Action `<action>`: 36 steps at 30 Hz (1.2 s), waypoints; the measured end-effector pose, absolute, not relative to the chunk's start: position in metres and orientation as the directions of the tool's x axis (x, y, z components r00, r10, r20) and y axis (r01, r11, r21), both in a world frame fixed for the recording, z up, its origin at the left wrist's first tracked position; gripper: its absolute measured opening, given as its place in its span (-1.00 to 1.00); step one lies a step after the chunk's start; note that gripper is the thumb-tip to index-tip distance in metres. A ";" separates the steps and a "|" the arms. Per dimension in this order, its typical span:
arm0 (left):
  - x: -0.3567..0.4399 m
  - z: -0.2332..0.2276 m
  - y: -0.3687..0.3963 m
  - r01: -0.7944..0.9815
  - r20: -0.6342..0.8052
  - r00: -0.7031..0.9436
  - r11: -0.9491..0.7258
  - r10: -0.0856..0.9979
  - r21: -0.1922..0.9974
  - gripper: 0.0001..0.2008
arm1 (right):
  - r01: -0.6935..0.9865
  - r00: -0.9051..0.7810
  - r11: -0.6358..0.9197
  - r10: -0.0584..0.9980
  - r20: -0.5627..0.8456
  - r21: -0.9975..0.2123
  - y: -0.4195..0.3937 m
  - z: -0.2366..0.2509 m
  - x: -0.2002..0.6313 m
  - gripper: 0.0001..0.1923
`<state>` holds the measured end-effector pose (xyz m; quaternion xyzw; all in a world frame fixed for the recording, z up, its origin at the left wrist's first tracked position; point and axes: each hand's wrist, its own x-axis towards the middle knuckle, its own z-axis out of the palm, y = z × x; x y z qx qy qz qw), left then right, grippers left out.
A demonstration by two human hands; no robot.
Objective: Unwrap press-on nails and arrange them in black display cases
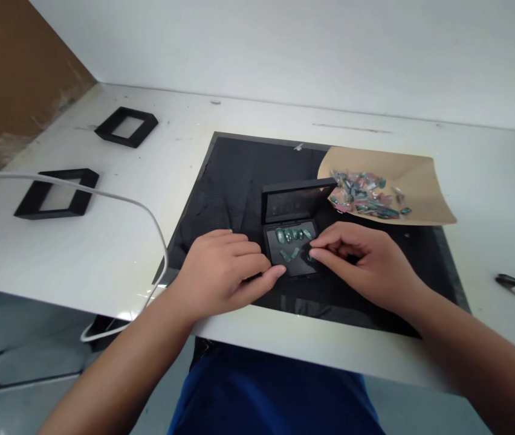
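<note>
Forearms (pixel 126 356) lead to hands (pixel 230 269) at an open case (pixel 296 267) of green pieces (pixel 288 235).

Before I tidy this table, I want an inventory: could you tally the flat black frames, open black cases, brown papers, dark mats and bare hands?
Flat black frames: 2
Open black case: 1
Brown paper: 1
Dark mat: 1
Bare hands: 2
Total: 7
</note>
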<state>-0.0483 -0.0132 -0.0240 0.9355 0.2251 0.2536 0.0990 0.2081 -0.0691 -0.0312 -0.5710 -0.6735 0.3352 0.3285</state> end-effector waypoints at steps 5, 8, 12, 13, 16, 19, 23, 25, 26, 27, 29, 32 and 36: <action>-0.049 -0.025 -0.012 0.382 0.390 0.770 -0.854 0.506 0.353 -0.59 | 0.679 -0.138 0.271 0.960 0.244 -0.682 -0.076 -0.033 0.202 -0.91; -0.050 -0.027 -0.011 0.384 0.372 0.778 -0.852 0.507 0.356 -0.58 | 0.714 -0.165 0.307 0.947 0.275 -0.629 -0.080 -0.032 0.202 -0.89; -0.050 -0.028 -0.011 0.393 0.364 0.778 -0.848 0.512 0.354 -0.58 | 0.735 -0.228 0.327 0.944 0.238 -0.594 -0.084 -0.032 0.202 -0.85; -0.050 -0.028 -0.011 0.396 0.363 0.777 -0.847 0.515 0.354 -0.58 | 0.743 -0.242 0.335 0.941 0.234 -0.579 -0.085 -0.032 0.203 -0.83; -0.050 -0.028 -0.010 0.410 0.358 0.771 -0.841 0.527 0.355 -0.58 | 0.756 -0.284 0.369 0.929 0.237 -0.542 -0.085 -0.033 0.204 -0.80; -0.050 -0.027 -0.011 0.424 0.320 0.780 -0.830 0.538 0.363 -0.59 | 0.760 -0.305 0.389 0.921 0.243 -0.521 -0.084 -0.035 0.205 -0.80; -0.049 -0.026 -0.012 0.447 0.381 0.724 -0.811 0.575 0.377 -0.74 | 0.794 -0.315 0.415 0.906 0.284 -0.444 -0.082 -0.038 0.203 -0.77; -0.049 -0.027 -0.013 0.439 0.424 0.697 -0.812 0.578 0.385 -0.80 | 0.810 -0.308 0.415 0.902 0.302 -0.414 -0.081 -0.039 0.202 -0.76; -0.050 -0.027 -0.013 0.430 0.422 0.705 -0.816 0.571 0.385 -0.80 | 0.814 -0.304 0.412 0.903 0.305 -0.409 -0.081 -0.040 0.201 -0.75; -0.050 -0.028 -0.013 0.422 0.406 0.723 -0.822 0.559 0.381 -0.80 | 0.815 -0.299 0.408 0.904 0.305 -0.412 -0.080 -0.040 0.200 -0.75; -0.051 -0.030 -0.012 0.418 0.362 0.759 -0.832 0.541 0.366 -0.79 | 0.811 -0.289 0.399 0.909 0.300 -0.428 -0.079 -0.041 0.198 -0.75; -0.050 -0.032 -0.012 0.416 0.337 0.780 -0.839 0.528 0.352 -0.77 | 0.809 -0.280 0.387 0.915 0.290 -0.442 -0.078 -0.040 0.197 -0.75; -0.047 -0.032 -0.013 0.395 0.309 0.811 -0.854 0.497 0.338 -0.75 | 0.799 -0.266 0.371 0.924 0.275 -0.473 -0.079 -0.039 0.197 -0.74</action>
